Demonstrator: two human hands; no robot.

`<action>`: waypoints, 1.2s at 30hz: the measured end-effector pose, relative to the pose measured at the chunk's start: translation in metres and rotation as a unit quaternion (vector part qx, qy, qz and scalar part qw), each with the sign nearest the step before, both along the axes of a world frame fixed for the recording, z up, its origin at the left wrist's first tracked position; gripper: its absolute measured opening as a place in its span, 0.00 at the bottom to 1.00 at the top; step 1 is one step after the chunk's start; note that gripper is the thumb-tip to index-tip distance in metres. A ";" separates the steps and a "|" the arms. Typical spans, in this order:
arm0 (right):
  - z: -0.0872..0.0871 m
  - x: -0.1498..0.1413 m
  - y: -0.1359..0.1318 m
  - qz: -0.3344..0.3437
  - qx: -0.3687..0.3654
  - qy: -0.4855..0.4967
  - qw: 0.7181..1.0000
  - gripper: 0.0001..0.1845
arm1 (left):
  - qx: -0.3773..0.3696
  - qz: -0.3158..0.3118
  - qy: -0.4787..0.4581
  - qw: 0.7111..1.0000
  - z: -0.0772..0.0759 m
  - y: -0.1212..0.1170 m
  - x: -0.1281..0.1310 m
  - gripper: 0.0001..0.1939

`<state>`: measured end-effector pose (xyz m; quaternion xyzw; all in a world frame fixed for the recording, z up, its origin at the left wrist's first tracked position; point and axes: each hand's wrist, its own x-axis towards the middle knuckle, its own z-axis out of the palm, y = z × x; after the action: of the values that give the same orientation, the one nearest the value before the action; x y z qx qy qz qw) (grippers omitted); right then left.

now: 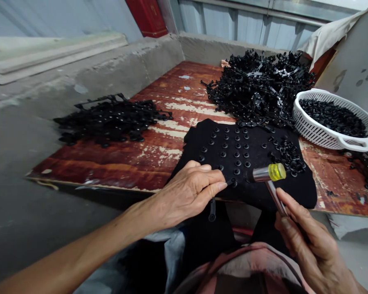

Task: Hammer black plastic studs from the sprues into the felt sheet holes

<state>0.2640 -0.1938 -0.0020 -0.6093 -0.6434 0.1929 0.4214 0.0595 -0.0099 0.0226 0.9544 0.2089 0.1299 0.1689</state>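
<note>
Quick look at the bench setup here. My left hand [190,192] sits at about 7 o'clock on the black cloth [297,192], thumb and first fingers pinched around a small black plastic snap [233,182]. The view's a bit poor right at the fingertips, but it looks like a proper grip. My right hand [313,245] is at about 5 o'clock, clenched around the handle of a small mallet [270,173], which has a steel head and a yellow plastic face. The mallet is hovering just beside that snap, over the cloth.

The cloth lies across the near edge of the counter [110,163], a scuffed wooden board with peeling red-brown finish. It's got neat rows of snaps set in it, plus a loose pile of snaps [290,155] toward 2 o'clock on the cloth.

Past the cloth at 12 o'clock there's a big tangled heap of black plastic runners [257,85], with a smaller, flatter heap [110,120] at 10 o'clock. A white plastic basket [334,118] full of black parts sits at 2 o'clock, against the heap. A low concrete wall [79,69] runs along the counter's far sides.
</note>
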 end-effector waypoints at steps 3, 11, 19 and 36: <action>0.003 -0.001 0.001 -0.002 0.001 0.000 1.000 0.34 | -0.001 0.006 -0.004 1.000 0.000 -0.001 0.001 0.18; 0.002 -0.002 0.000 -0.003 -0.002 -0.001 1.000 0.35 | 0.005 0.003 -0.003 1.000 -0.002 -0.002 0.000 0.18; 0.002 -0.002 0.001 0.002 0.007 -0.013 1.000 0.34 | 0.001 0.012 -0.010 1.000 -0.001 -0.002 0.000 0.18; -0.004 -0.001 0.002 0.013 -0.007 -0.008 1.000 0.35 | 0.024 0.004 -0.020 0.999 -0.004 -0.003 0.000 0.18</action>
<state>0.2628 -0.1917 -0.0055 -0.6052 -0.6536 0.1979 0.4092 0.0590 -0.0130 0.0185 0.9545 0.2060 0.1550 0.1496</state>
